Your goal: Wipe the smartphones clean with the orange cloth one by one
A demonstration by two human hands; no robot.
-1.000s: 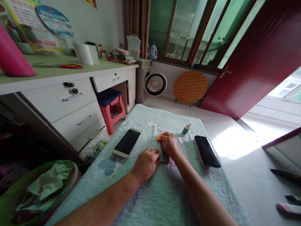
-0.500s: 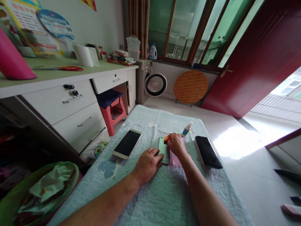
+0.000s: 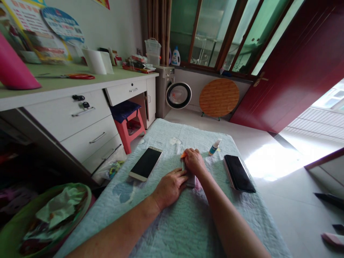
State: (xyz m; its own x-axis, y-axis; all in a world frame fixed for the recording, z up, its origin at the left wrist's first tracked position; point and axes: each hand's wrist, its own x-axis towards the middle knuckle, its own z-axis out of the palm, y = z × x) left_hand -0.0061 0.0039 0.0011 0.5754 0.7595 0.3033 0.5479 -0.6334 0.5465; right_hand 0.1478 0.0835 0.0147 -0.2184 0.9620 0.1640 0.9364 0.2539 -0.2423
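Note:
A smartphone (image 3: 191, 182) lies on the quilted light-blue cloth (image 3: 166, 229), mostly covered by both hands. My left hand (image 3: 170, 187) holds it at its left edge, fingers across its surface. Over its upper end is my right hand (image 3: 195, 163), closed on a small orange cloth (image 3: 184, 155) that pokes out at the fingertips. To the left lies a gold-framed smartphone (image 3: 146, 163), its dark screen facing up. A small spray bottle (image 3: 214, 147) with a white cap stands beyond my right hand. Farther right, a black-screened phone (image 3: 239, 174) rests on something pinkish.
A basket with crumpled paper (image 3: 87, 204) stands at lower left. A white drawer desk (image 3: 80, 118) runs along the left, with a red stool (image 3: 131, 129) under it. Behind are a washing machine with its door open (image 3: 178, 95), a round folded table (image 3: 219, 97) and a red door (image 3: 271, 71).
My right hand has moved left with the orange cloth, across the phone's upper end, and now covers more of it. My left hand has stayed at the phone's left edge.

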